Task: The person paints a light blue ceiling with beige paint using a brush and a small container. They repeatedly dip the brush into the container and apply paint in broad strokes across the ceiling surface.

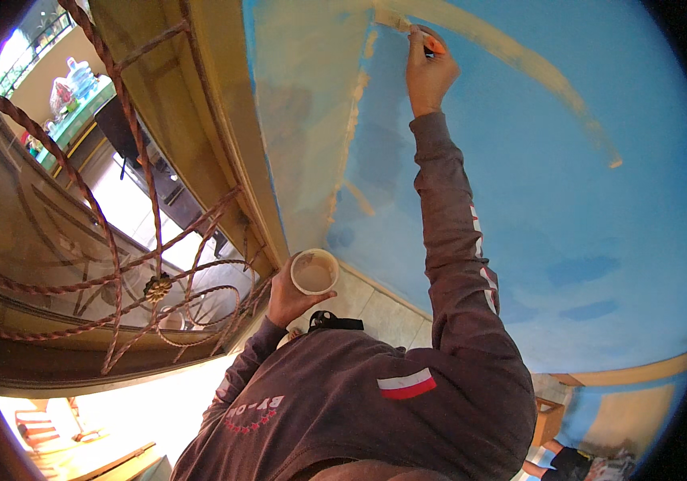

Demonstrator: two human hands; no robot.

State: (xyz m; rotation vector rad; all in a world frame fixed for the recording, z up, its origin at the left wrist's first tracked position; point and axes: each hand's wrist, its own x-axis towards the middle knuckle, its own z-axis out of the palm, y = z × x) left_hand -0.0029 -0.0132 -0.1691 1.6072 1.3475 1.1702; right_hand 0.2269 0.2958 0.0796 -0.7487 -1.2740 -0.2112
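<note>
My right hand (431, 78) is raised high on the blue wall (511, 216), its fingers closed round a paintbrush (396, 24). The bristles are at the wall's corner, on fresh cream paint, and an orange part of the handle shows beside my fingers. A curved cream paint stripe (543, 68) runs from there across the blue to the right. Low in front of my chest, my left hand (287, 298) grips a round cup (314, 272) with pale liquid in it. Left of the corner, the adjoining wall (303, 120) is mostly cream.
At left, a twisted iron grille (119, 264) covers a window in a brown frame (227, 136), close to my left arm. Beyond it stands a green table (79, 120) with a water jug (80, 78). Floor tiles (379, 313) show below. At lower right, part of another person (568, 463) appears.
</note>
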